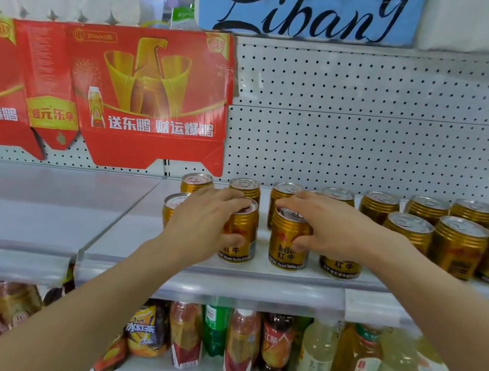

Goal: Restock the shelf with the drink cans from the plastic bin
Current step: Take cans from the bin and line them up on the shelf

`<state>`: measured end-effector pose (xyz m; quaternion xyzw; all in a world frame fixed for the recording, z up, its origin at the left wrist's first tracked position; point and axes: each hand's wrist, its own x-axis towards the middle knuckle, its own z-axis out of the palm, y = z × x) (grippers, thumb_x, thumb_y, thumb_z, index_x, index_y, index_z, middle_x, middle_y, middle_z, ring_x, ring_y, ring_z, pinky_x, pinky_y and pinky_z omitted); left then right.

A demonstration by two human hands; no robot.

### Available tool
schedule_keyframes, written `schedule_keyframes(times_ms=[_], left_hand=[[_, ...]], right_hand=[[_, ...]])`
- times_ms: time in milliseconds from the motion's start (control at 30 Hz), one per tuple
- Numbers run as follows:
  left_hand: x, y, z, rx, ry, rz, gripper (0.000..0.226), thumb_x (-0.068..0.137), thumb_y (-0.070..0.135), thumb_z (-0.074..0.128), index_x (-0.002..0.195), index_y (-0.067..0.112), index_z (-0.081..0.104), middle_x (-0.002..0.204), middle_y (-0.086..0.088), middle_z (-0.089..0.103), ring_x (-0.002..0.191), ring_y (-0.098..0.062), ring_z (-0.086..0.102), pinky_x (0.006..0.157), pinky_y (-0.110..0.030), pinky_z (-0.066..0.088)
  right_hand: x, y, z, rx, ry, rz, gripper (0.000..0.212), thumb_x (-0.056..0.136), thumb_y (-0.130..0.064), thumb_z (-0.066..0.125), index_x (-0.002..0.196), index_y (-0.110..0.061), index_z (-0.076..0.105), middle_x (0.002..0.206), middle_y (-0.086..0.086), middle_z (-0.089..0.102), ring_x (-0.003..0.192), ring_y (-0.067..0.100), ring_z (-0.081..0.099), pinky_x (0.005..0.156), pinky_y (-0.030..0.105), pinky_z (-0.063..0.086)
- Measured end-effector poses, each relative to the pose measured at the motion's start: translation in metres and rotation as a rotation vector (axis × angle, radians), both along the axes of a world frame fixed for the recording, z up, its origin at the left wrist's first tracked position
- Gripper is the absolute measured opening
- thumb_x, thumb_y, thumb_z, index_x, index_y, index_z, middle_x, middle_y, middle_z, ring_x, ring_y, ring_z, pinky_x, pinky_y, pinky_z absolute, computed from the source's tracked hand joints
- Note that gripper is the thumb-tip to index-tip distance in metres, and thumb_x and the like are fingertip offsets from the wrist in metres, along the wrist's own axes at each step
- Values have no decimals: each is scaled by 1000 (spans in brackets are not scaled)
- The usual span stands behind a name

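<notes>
Several gold drink cans stand in rows on the white shelf point(253, 279). My left hand point(201, 220) grips one gold can point(243, 233) near the shelf's front edge, fingers over its top and thumb on its side. My right hand point(330, 227) grips a second gold can point(287, 241) just to the right of the first, both cans standing upright on the shelf. More cans stand behind them and off to the right point(457, 247). The plastic bin is not in view.
A red cardboard display point(142, 93) leans against the pegboard back wall at the left. The shelf section at left point(24, 197) holds nothing. Below, a lower shelf carries several bottled drinks point(274, 349). A blue sign point(305, 4) stands above.
</notes>
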<state>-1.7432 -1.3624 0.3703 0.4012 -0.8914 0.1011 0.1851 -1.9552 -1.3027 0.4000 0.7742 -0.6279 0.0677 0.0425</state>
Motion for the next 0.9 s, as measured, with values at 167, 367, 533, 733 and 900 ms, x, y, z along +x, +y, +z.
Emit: schedule_keyframes(times_ms=[167,367,533,733,900], left_hand=[[-2,1,-2,12,-17,51,67,84,45,66,145,29,42,151,7,41,133,-20,41,113,-36,25],[-5,18,-12,-8,21,105,73,86,56,58,149,29,33,154,6,34,141,-17,30,119,-42,15],[-5,67,-48,-151,166,148,77,86,66,34,151,24,32,156,3,33,146,-17,23,119,-49,17],[-5,124,-105,-184,286,213,70,90,59,42,147,18,39,150,-2,43,142,-19,33,116,-50,26],[16,165,-171,3,369,284,65,90,54,51,144,18,43,137,-1,53,125,-21,47,105,-44,42]], right_hand=[[-1,3,-2,-18,26,40,72,86,-31,67,148,-30,29,148,0,37,129,21,42,95,37,47],[-1,21,-11,-164,64,29,71,91,-44,57,151,-30,22,159,-1,20,142,23,24,112,40,25],[-4,49,-46,-359,-100,85,58,92,-42,57,144,-24,40,150,1,38,133,24,37,113,38,21],[2,81,-111,-594,-208,221,46,89,-31,59,130,-11,57,138,12,52,128,29,46,111,47,33],[30,107,-181,-434,-400,262,44,90,-34,54,129,-12,57,131,8,57,111,28,59,86,40,53]])
